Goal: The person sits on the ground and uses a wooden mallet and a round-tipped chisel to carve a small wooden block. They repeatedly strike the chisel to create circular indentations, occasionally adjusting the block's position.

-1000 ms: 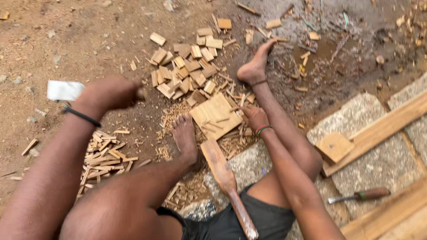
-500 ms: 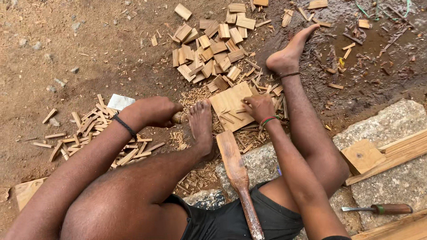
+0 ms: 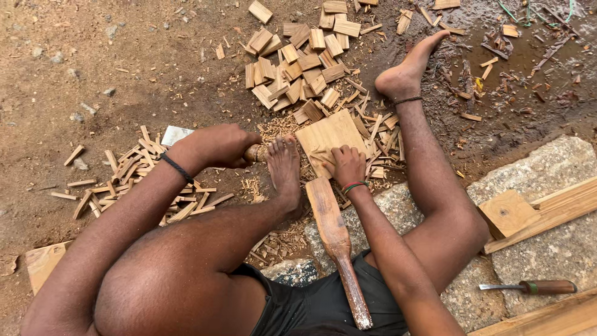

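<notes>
The left hand (image 3: 214, 146) is closed around a round wooden handle (image 3: 254, 152), its blade hidden behind the foot (image 3: 284, 171). The right hand (image 3: 348, 167) presses curled fingers onto a flat, pale square board (image 3: 323, 134) lying on the dirt. Just below that hand rests a smooth wooden mallet (image 3: 333, 233); rough-cut blocks (image 3: 298, 56) pile beyond the board

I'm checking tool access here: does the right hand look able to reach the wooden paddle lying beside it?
Probably yes. The right hand rests on the flat wooden block, and the wooden paddle lies just below the wrist with nothing over it.
</notes>
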